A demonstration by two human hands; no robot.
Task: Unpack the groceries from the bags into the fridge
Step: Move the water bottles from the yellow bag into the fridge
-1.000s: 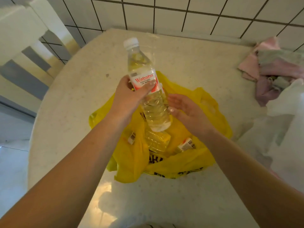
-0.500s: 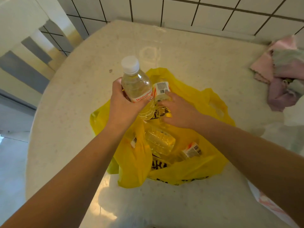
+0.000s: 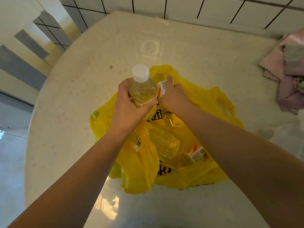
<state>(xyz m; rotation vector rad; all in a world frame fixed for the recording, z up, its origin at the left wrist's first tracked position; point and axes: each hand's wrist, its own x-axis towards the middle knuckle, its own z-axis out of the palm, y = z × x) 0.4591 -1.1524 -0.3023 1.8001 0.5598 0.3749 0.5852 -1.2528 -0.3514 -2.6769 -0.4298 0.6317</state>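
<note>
Water bottle [image 3: 142, 94] with white cap [image 3: 140, 72], held up over the yellow plastic bag [image 3: 202, 99]. Wrapped round the middle by the left hand [image 3: 130, 111], fingers closed across the label. Full and clear, so likely a bit heavy for its size. Smooth plastic, maybe slippery, and thin enough to squish if squeezed hard. Best held round the middle at the label, not by the cap.

Second bottle [image 3: 162, 88] just beside it, clutched by the right hand [image 3: 174, 97], fingers curled over its label. Only a small part showing.

More bottles down in the bag: one lying on its side [image 3: 164, 144], another near the bag's edge with a red and white label [image 3: 195, 153]. Still to be taken out, by the look of it.

Bag soft and floppy, spread open on the pale speckled round table [image 3: 69, 96]. Pile of pink and purple cloths [image 3: 289, 69] well apart at the far right. White tiled wall [image 3: 213, 7] behind. No fridge in sight.
</note>
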